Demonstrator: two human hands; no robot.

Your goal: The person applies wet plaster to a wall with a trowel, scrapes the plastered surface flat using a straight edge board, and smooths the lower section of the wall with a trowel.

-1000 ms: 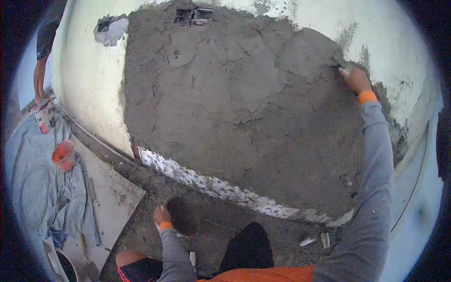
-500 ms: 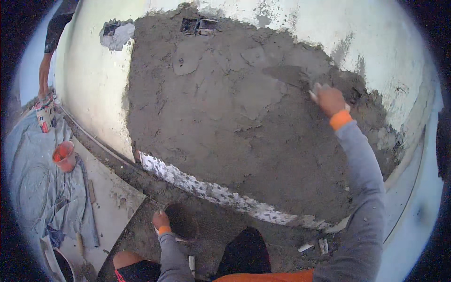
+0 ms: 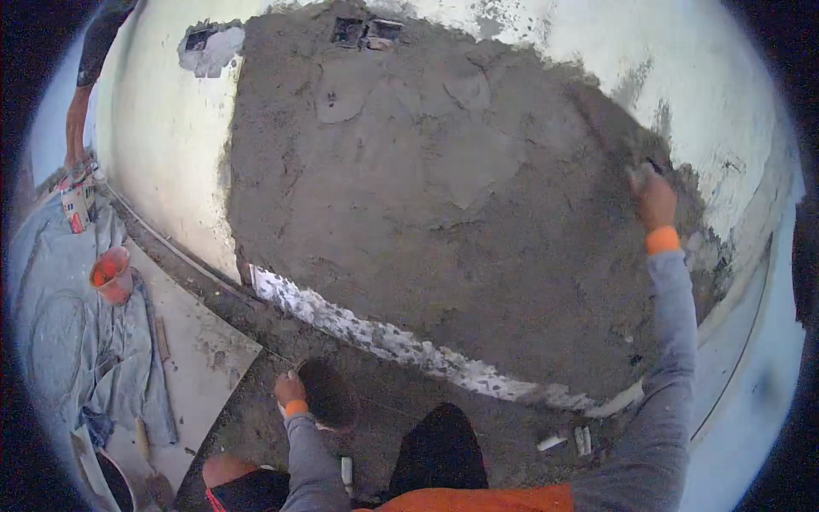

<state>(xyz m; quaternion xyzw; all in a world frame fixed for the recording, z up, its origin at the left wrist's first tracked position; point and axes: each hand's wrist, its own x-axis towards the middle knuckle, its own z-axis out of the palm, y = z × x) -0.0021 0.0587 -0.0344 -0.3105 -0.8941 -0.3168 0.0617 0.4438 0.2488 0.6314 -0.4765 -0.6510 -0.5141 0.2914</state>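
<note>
My right hand (image 3: 654,198) is closed round the handle of a plastering trowel (image 3: 604,121). The trowel's dark blade, smeared by motion, lies against the grey plaster (image 3: 384,188) near its upper right border with the pale painted wall (image 3: 162,145). Low on the left, my left hand (image 3: 290,389) grips the edge of a dark round container (image 3: 328,397) held over the ground. What the container holds is too dark to make out. Two box-like recesses (image 3: 367,34) show at the plaster's top, and a rough white strip (image 3: 367,340) runs along its foot.
At the left, a grey-blue tarp (image 3: 60,324) carries a red bucket (image 3: 111,275). A wooden-handled tool (image 3: 142,437) rests on a flat board (image 3: 209,354). Another person's arm (image 3: 75,124) reaches down to a printed container (image 3: 78,206). Small white pieces (image 3: 551,443) lie on the ground.
My right hand has swung rightward and slightly down with the trowel, whose blade now tilts more steeply. My left hand and the dark container have shifted slightly up and left in view.
</note>
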